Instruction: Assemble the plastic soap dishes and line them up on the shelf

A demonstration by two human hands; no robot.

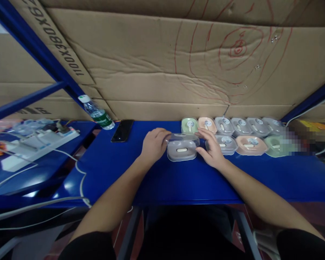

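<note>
A grey plastic box with a clear lid (182, 148) lies on the blue table (124, 169) in front of me. My left hand (153, 144) grips its left side with curled fingers. On the other side, my right hand (212, 148) holds the box with the fingers along its edge. Just behind it stand two rows of similar lidded boxes (241, 134) in green, peach and grey.
A black phone (122, 130) lies flat at the table's back left, beside a tilted water bottle (97, 112). A power strip with white cables (40, 139) sits on the lower blue surface at left. Cardboard sheets (162, 65) wall off the back.
</note>
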